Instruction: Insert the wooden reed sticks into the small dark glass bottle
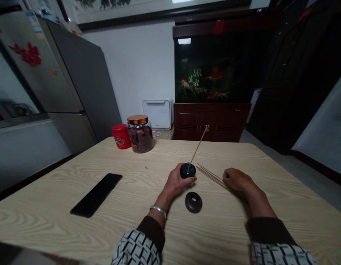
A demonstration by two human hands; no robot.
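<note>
My left hand (178, 181) is wrapped around a small dark glass bottle (188, 170) on the table. One thin wooden stick (198, 148) stands in the bottle's mouth, leaning to the right. Several more thin sticks (210, 174) lie on the tabletop between the bottle and my right hand (238, 181). That hand rests with curled fingers by the near ends of the sticks; whether it pinches one is hidden. A dark round cap with a hole in its middle (193, 202) lies just in front of the bottle.
On the wooden table (148, 195), a black phone (97, 195) lies at left. A red canister (121, 136) and a copper-lidded jar of dried flowers (141, 134) stand at the far left edge. Beyond are a fridge (82, 73) and a fish tank (209, 70).
</note>
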